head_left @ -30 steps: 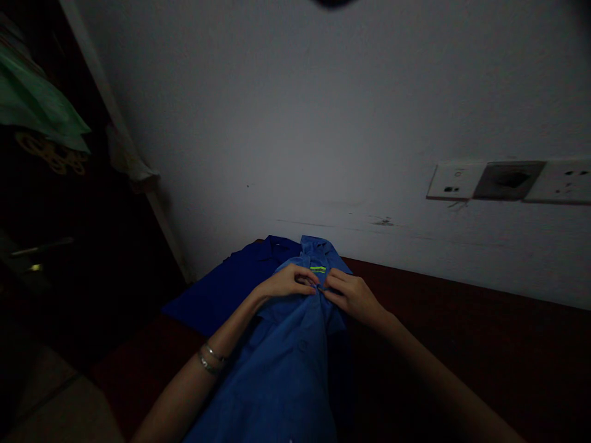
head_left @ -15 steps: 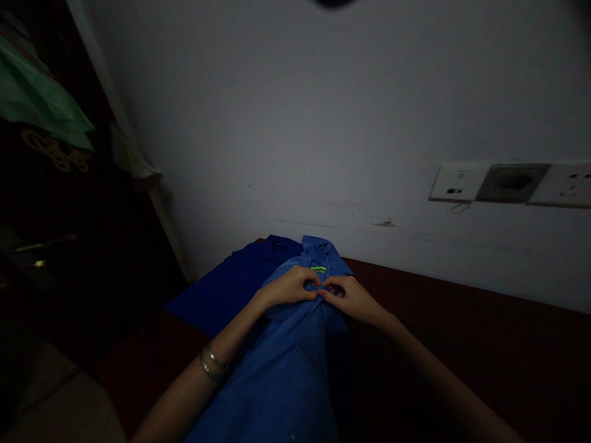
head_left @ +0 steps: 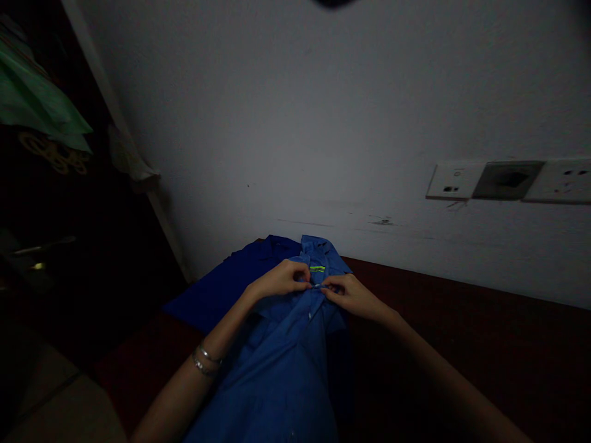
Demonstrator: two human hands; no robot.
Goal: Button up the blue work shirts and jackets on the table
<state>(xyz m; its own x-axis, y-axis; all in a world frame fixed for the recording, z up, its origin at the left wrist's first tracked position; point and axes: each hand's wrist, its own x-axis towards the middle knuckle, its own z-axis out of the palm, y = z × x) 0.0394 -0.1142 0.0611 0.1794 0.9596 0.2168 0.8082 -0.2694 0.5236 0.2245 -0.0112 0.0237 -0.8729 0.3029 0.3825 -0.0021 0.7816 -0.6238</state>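
A blue work shirt [head_left: 281, 369] lies lengthwise before me, its collar toward the wall and a yellow-green strip [head_left: 317, 269] showing near the top. My left hand [head_left: 284, 278] pinches one front edge of the shirt between thumb and fingers. Just across a small gap, my right hand [head_left: 348, 292] pinches the facing edge. Cloth stretches between the two sets of fingertips, with a pale spot there too small to make out. Beneath and to the left spreads a darker blue shirt [head_left: 226, 283], touched by neither hand.
Both garments rest on a dark reddish surface [head_left: 415, 295] against a grey-white wall [head_left: 277, 123]. Wall sockets [head_left: 455, 180] sit at the right. A dark door with a handle [head_left: 44, 245] and a hanging green cloth [head_left: 41, 92] stands at the left.
My left hand has shifted slightly left and up, so the fingertips of both hands are a little farther apart. The shirt front between them is pulled straighter.
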